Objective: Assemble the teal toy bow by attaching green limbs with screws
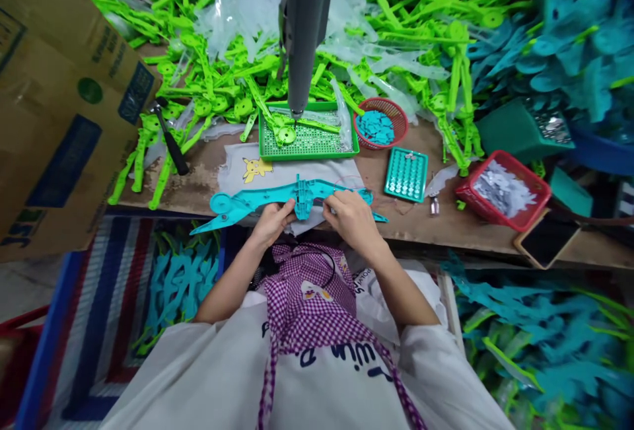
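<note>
A long teal plastic toy part (247, 202) lies across a white cloth at the near edge of the wooden bench (421, 218). My left hand (271, 222) grips it from below near its middle, fingers curled on it. My right hand (352, 217) is closed on the part's right section, fingers pinched over it where thin red thread shows. A grey machine column (303, 27) hangs above a green mesh tray (307, 143) holding a green part.
Heaps of green plastic parts (421, 40) cover the back; teal ones fill the right. A red basket of teal discs (380, 123), a teal grid tray (406, 174), a red tray of white pieces (502, 189), a phone (547, 240), a hammer (169, 139) and a cardboard box (59, 106) surround the cloth.
</note>
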Motion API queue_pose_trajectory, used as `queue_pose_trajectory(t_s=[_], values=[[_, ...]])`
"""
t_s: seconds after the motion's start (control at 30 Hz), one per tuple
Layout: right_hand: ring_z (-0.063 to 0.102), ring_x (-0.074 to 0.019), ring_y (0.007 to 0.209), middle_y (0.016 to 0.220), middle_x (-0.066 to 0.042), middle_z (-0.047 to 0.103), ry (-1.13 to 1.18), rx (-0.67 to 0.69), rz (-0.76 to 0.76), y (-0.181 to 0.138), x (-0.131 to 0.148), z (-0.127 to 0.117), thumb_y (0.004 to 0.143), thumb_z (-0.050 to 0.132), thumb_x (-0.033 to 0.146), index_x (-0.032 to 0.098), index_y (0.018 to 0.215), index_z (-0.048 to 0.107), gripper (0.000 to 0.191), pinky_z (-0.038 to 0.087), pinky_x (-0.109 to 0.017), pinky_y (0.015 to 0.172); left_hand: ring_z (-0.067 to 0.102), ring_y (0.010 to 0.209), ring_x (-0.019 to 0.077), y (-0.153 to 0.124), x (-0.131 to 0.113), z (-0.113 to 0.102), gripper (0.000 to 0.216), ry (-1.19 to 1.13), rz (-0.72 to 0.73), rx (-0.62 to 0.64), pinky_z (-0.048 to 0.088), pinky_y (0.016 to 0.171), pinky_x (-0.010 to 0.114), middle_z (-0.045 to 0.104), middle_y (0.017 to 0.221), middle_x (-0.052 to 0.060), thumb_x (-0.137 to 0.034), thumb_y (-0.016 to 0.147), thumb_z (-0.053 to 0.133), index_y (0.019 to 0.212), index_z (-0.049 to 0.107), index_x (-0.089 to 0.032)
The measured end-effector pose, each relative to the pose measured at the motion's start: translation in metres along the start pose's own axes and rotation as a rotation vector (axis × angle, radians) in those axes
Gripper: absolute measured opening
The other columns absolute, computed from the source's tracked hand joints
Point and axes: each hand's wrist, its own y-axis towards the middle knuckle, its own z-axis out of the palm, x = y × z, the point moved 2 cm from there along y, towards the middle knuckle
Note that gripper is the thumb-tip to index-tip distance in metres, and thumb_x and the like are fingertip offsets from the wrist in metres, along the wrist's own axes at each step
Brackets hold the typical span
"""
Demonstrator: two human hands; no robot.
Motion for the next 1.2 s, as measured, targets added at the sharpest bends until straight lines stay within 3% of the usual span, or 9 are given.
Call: queue_pose_trajectory(t_s=[0.2,0.4,0.6,0.77,1.03,1.2], values=[[0.054,-0.0212,0.080,0.078,-0.007,0.063,-0.065,0.100,-0.073,0.017,0.018,-0.008,0.095,0.049,0.014,0.018,0.084,0.064,0.020,0.030,-0.034,0.071,0.071,0.105,0.0283,-0.001,-0.004,0.004,0.052,0.022,-0.016,0.002,0.059,0.088,0.038,0.077,0.096,0.010,-0.052,0.062,0.090,0.091,0.073,-0.013],[0.056,-0.0206,0.076,0.083,-0.009,0.068,-0.058,0.132,0.051,0.018,0.015,0.005,0.097,0.048,0.018,0.017,0.086,0.065,0.020,0.030,-0.033,0.070,0.071,0.106,0.0284,-0.004,-0.005,0.006,0.052,0.004,0.011,-0.013,0.058,0.090,0.039,0.077,0.101,0.010,-0.051,0.061,0.090,0.092,0.072,-0.013],[0.059,-0.0215,0.075,0.084,-0.010,0.071,-0.022,0.220,0.074,0.020,0.014,0.007,0.101,0.039,0.020,0.016,0.094,0.064,0.026,0.030,-0.032,0.069,0.071,0.107,0.0262,-0.002,-0.006,0.003,0.057,0.051,0.015,0.064,0.053,0.098,0.038,0.077,0.105,0.009,-0.038,0.055,0.096,0.102,0.073,-0.015],[0.060,-0.0216,0.070,0.082,-0.011,0.071,-0.024,0.298,0.116,0.020,0.012,0.007,0.102,0.036,0.022,0.016,0.103,0.062,0.027,0.028,-0.032,0.064,0.071,0.106,0.0262,-0.001,-0.003,0.002,0.066,0.058,0.038,0.034,0.048,0.104,0.040,0.077,0.109,0.010,-0.034,0.050,0.097,0.109,0.073,-0.016],[0.061,-0.0211,0.077,0.094,-0.010,0.070,0.104,0.191,0.198,0.012,0.007,0.007,0.102,0.043,0.028,0.018,0.104,0.058,0.019,0.030,-0.030,0.064,0.070,0.108,0.0263,-0.001,-0.005,0.003,0.064,0.042,0.044,0.036,0.048,0.104,0.040,0.077,0.108,0.009,-0.033,0.053,0.096,0.110,0.072,-0.016],[0.061,-0.0215,0.080,0.091,-0.009,0.070,0.136,0.153,0.140,0.007,0.008,0.013,0.103,0.038,0.026,0.019,0.096,0.061,0.025,0.032,-0.030,0.067,0.070,0.109,0.0267,-0.001,-0.004,0.003,0.065,0.044,0.036,0.076,0.047,0.106,0.041,0.076,0.110,0.009,-0.034,0.053,0.096,0.111,0.072,-0.016]])
